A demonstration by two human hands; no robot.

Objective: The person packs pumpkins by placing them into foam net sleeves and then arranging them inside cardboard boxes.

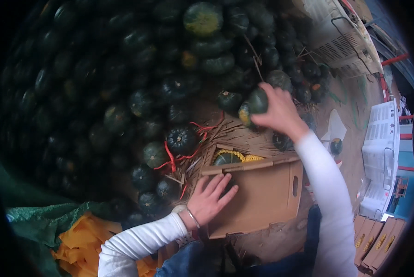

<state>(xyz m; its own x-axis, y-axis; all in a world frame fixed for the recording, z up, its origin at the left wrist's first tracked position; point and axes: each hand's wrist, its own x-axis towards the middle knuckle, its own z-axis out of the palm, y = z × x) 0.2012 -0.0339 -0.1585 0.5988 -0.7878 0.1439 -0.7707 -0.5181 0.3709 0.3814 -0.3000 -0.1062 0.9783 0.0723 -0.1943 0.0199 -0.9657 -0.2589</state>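
Note:
A motion-blurred right hand of mine [279, 109] grips a dark green squash [257, 101] at the pile's near edge. Just beside it, touching in the picture, is a squash with a yellow patch [244, 114]. My left hand [212, 195] lies with spread fingers at the left side of a cardboard box [259, 200]. Under its fingertips a dark green squash [232, 184] partly shows. Beyond the raised cardboard edge, a green squash [227, 159] sits by yellow foam netting [253, 158].
A large heap of green squashes [117, 69] fills the left and far side. Red twine [170, 157] and dry straw [227, 135] litter the floor. White plastic crates [378, 149] stand at right, above stacked cartons [380, 242]. Orange sheets [89, 239] lie at lower left.

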